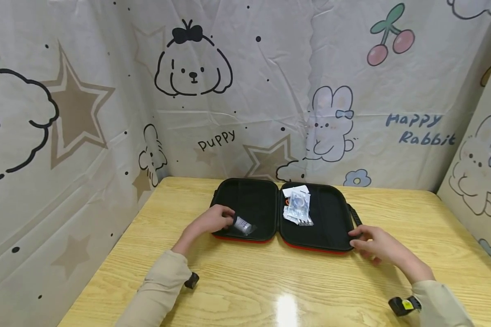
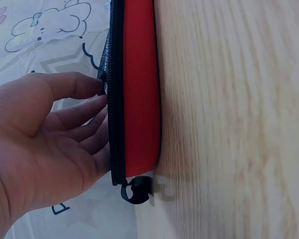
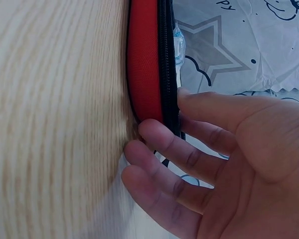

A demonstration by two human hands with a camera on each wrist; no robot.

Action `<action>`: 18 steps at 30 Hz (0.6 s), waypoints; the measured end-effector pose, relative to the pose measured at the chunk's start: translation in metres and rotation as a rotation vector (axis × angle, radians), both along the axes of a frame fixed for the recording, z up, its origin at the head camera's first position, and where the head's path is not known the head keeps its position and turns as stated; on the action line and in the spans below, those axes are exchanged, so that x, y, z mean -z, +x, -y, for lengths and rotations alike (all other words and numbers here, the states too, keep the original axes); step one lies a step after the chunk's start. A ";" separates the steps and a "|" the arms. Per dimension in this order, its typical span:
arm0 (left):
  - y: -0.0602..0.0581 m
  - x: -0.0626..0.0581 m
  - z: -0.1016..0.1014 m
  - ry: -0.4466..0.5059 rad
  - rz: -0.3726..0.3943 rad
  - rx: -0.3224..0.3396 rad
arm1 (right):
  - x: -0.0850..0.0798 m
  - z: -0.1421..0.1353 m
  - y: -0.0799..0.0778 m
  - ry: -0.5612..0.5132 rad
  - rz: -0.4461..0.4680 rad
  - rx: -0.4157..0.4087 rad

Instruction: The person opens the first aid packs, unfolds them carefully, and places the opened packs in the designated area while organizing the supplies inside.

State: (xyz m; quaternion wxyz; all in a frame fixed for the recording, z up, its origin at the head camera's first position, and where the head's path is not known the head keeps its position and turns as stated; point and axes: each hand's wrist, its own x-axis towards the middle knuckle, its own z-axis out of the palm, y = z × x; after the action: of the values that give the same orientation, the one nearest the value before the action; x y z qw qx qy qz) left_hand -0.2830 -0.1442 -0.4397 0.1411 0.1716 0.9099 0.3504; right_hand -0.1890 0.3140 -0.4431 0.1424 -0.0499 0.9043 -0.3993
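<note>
Lying open flat on the worktop (image 1: pixel 245 281), the case (image 1: pixel 331 218) spreads its long axis left to right before me. My right hand (image 1: pixel 378 247) rests relaxed fingers on its right edge; my left hand (image 1: pixel 210 221) pinches a small packet (image 1: pixel 243 225) over the left half.

The case (image 1: pixel 249 204) is black inside with a red shell. The desk (image 1: pixel 270 281) is pale yellow wood grain. The backdrop (image 1: pixel 270 91) is off-white with black puppies, tan stars, pink cherries and rabbits. The sleeves (image 1: pixel 159 290) are beige.
</note>
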 end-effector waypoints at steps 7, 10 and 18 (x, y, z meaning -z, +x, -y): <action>0.003 -0.002 -0.002 0.076 0.079 -0.035 | 0.001 0.000 0.001 -0.007 0.000 0.007; 0.002 0.001 -0.005 0.084 0.057 -0.041 | 0.001 0.000 0.000 -0.010 0.001 0.005; 0.001 0.008 -0.013 0.110 0.062 -0.040 | 0.001 0.000 -0.001 -0.013 0.000 -0.006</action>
State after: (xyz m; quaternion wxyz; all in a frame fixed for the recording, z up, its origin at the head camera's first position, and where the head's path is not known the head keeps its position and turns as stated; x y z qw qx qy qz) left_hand -0.2824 -0.1314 -0.4473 0.1522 0.1499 0.8877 0.4079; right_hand -0.1903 0.3135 -0.4444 0.1434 -0.0536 0.9015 -0.4047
